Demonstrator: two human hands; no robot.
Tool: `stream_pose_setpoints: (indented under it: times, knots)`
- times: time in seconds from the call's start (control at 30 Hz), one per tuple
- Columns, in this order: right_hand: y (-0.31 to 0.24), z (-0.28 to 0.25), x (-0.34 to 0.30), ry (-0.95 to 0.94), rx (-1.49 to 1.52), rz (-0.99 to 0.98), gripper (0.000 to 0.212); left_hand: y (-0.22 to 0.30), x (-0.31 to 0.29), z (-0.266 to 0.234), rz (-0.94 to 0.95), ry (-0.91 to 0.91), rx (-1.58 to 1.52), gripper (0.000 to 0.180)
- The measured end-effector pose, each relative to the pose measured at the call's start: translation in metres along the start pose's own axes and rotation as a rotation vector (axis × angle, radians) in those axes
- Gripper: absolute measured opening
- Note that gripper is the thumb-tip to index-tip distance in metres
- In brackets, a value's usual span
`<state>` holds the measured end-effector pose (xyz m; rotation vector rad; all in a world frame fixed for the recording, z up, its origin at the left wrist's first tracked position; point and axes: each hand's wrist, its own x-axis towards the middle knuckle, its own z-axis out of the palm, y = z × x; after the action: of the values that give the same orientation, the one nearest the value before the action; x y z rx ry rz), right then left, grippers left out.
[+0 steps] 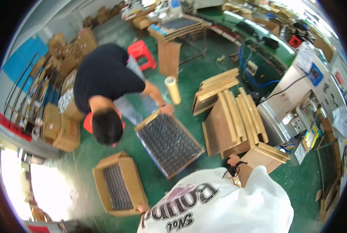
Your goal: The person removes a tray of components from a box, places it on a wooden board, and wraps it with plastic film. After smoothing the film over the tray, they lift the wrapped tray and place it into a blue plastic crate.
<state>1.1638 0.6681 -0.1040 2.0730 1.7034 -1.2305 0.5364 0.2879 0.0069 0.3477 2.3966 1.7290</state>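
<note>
Left hand [143, 207]: fingers apparently grasping box [132, 180], standing left of tray [147, 120] | right hand [233, 160]: hovering or resting by boards [259, 158] right of tray (grip: cannot tell) | step: seemingly steadying box; shifting it is likely needing both hands

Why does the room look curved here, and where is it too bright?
Head view: the fisheye lens bends straight edges and leaves black corners; also head view: the lower-left opening washes out white, a pale streak glares on the upper-right green surface, while the open cardboard box reads clearly.
</note>
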Motion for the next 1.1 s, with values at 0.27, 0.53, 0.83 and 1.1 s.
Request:
stream_pose_setpoints:
  times: [0.27,0.53,0.83,1.1]
  knots:
    - [-0.154,-0.070,-0.075,-0.076,0.421,0.014,0.011,0.024,-0.009,0.015,0.174,-0.454,1.243,0.018]
    - [-0.066,-0.039,0.009,-0.323,-0.254,-0.633,0.007,0.080,-0.025,0.038,-0.312,-0.321,0.796,0.022]
    - [-0.191,-0.080,0.019,-0.181,-0.881,-0.902,0.013,0.071,0.052,0.055,-0.238,-0.432,0.767,0.024]
    - [-0.280,-0.030,0.058,-0.097,-0.116,-0.401,0.021,0.063,0.087,0.196,-0.770,-0.511,0.199,0.032]
